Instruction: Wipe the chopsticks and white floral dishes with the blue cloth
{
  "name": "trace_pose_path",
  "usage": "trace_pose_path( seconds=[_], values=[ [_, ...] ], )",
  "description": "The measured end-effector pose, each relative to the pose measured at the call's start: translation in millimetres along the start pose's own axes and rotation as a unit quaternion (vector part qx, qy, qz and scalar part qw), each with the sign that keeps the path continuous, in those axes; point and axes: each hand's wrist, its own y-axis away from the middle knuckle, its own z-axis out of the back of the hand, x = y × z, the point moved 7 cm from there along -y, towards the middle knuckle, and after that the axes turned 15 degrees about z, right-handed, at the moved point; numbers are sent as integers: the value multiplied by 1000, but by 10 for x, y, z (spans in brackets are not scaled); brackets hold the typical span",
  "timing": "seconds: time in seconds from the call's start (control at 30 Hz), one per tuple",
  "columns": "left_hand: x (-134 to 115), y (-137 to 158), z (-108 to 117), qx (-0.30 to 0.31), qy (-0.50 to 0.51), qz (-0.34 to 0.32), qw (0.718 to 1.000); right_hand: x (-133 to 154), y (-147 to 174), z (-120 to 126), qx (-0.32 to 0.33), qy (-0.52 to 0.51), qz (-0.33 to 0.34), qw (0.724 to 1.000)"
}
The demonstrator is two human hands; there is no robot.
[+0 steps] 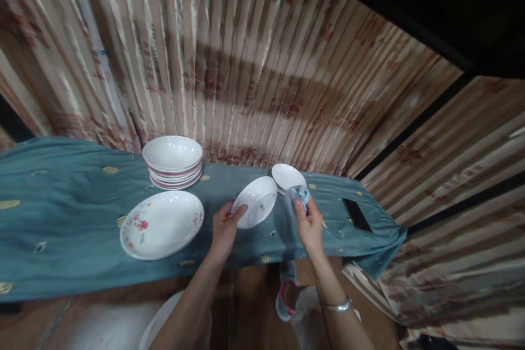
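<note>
My left hand [225,227] grips the near-left rim of a small white plate [255,205], thumb on top. The plate is tilted and held above the cloth-covered table, with a small mark on its face. In my right hand [308,224] is a bunched light blue cloth [298,196], pinched in the fingers and apart from the held plate. Just behind the cloth stands a short stack of small white dishes [287,175], partly hidden by it.
A large oval plate with red flowers [162,225] lies at the left. Behind it stands a stack of white bowls and plates [173,158]. A black phone [356,214] rests at the right on the green tablecloth [74,219]. Patterned curtains [246,65] hang behind the table.
</note>
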Motion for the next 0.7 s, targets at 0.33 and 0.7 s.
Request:
trace_pose_path(
  seconds=[0.33,0.7],
  values=[
    [150,45,-62,50,116,56,990,630,279,-826,195,129,290,928],
    [120,26,-126,58,126,72,988,587,104,-887,152,165,282,933]
  ],
)
